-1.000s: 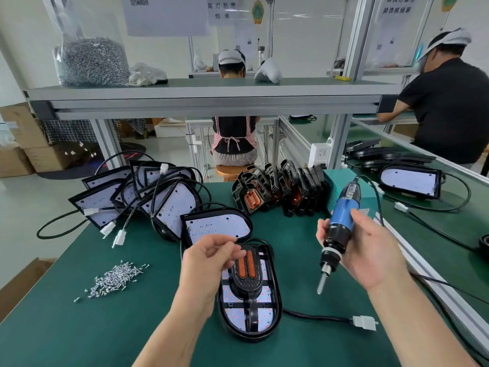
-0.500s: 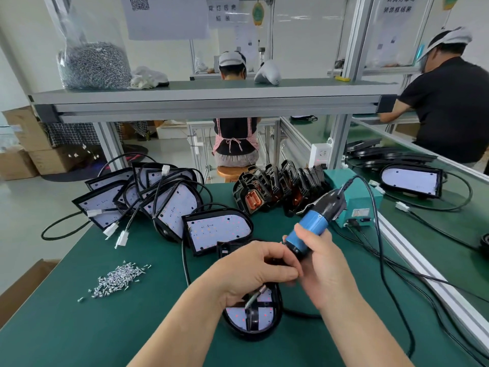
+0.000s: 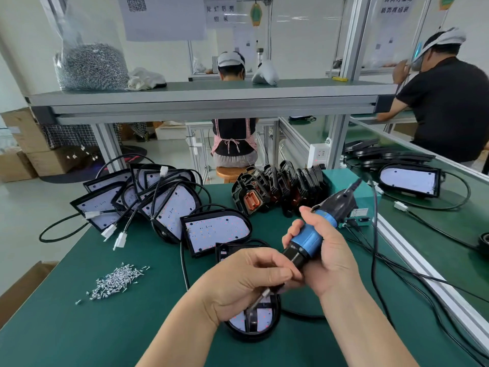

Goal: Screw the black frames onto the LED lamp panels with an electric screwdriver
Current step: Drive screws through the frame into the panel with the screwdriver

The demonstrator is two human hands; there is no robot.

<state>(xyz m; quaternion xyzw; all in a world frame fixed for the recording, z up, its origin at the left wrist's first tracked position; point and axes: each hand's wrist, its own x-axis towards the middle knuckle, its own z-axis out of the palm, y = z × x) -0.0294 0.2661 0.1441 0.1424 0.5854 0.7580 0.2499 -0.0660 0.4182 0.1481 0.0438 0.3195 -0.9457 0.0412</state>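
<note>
The LED lamp panel [image 3: 260,324] lies flat on the green table [image 3: 79,329] before the person, long axis pointing away. The electric screwdriver [image 3: 309,239], lifted clear a second ago, now slants down-left onto it; the right hand [image 3: 332,263] wraps its blue barrel, and the left hand [image 3: 243,282] pinches its tip

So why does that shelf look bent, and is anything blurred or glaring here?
Head view: the wide-angle lens bows the shelf and tilts the posts; light is soft and even, no harsh glare; the left hand, right hand and the screwdriver they hold look sharp, without motion blur.
</note>
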